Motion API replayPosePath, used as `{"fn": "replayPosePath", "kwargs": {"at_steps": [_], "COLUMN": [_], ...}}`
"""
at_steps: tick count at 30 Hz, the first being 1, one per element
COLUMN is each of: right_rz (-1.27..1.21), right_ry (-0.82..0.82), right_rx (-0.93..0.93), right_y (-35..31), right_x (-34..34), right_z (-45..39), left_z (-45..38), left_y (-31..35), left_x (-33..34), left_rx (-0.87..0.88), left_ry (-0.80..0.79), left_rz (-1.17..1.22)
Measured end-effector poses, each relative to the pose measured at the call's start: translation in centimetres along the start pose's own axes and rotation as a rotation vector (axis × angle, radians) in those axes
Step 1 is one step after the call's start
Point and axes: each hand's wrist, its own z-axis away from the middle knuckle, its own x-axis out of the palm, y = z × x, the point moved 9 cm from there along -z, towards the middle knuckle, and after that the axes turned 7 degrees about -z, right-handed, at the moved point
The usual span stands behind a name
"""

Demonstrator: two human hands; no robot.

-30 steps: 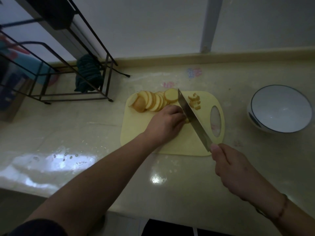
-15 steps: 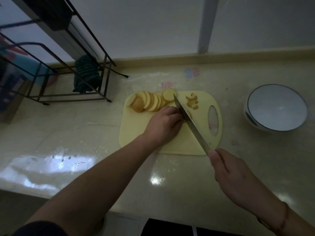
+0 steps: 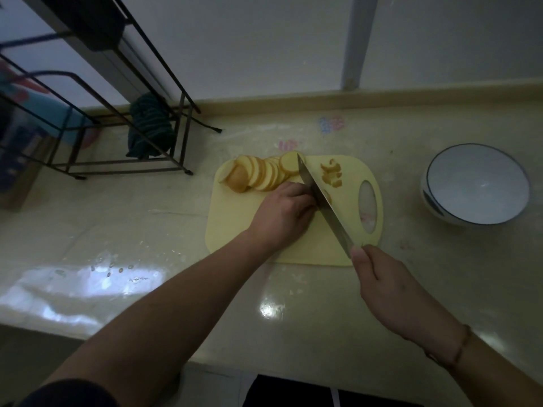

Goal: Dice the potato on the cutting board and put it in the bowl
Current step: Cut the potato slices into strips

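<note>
Board edge: the pale yellow plastic cutting board (image 3: 232, 230) lies flat on the glossy cream countertop (image 3: 147, 207), its near edge set well back from the counter's front edge; its oval handle hole (image 3: 368, 207) faces the bowl side.
Open room: bare counter stretches left of the board up to the black wire rack (image 3: 123, 136) at the back left, and a strip of bare counter separates board and bowl.
Bowl: one white round bowl with a dark rim line (image 3: 476, 183) sits on the counter to the right of the board, apart from it.
Potato slices: a fanned row of pale yellow round potato slices (image 3: 261, 173) leans along the board's far left corner; they overlap, so the exact count cannot be told.
Cut pieces: a small cluster of darker yellow potato bits (image 3: 332, 173) lies on the board's far right, right of the blade.
Knife: one long steel kitchen knife (image 3: 323, 204) runs diagonally over the board, tip near the stacked slices, blade edge against the left fingers.
Left hand (image 3: 282, 214): knuckles up, fingers curled down on a piece of potato by the blade; that piece is mostly hidden.
Right hand (image 3: 390, 284): wrapped around the knife handle at the board's near right corner, thumb at the blade's base.
Cloth: one dark green striped cloth (image 3: 150, 127) hangs in the rack.
</note>
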Motion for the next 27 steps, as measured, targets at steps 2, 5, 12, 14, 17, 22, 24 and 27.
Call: {"fn": "replayPosePath", "kwargs": {"at_steps": [2,5,12,14,17,22,24,27], "right_rz": [0.001,-0.022,-0.008,-0.02,-0.043,-0.038,-0.038,-0.025], "right_ry": [-0.003,-0.018,-0.03,-0.024,-0.01,-0.011,-0.004,0.001], "right_rx": [0.008,0.036,0.023,0.018,-0.002,-0.017,-0.017,-0.024], "right_y": [0.1,0.4,0.0,-0.1,-0.2,-0.2,-0.1,0.1], "right_x": [-0.1,-0.6,-0.7,-0.7,-0.8,-0.6,-0.7,-0.7], "right_z": [0.0,0.1,0.3,0.4,0.9,1.6,1.7,2.2], "left_z": [0.0,0.1,0.3,0.2,0.5,0.6,0.6,0.5], "left_y": [0.0,-0.1,-0.1,-0.1,-0.3,-0.4,-0.4,-0.5], "left_x": [0.0,-0.2,-0.3,-0.5,-0.9,-0.9,-0.8,-0.8], "left_rx": [0.001,0.0,-0.018,-0.028,-0.05,-0.07,-0.071,-0.059], "left_ry": [0.002,0.009,0.013,0.015,0.044,0.062,0.053,0.039], "left_rz": [-0.003,0.004,0.023,0.027,0.029,0.037,0.038,0.03]}}
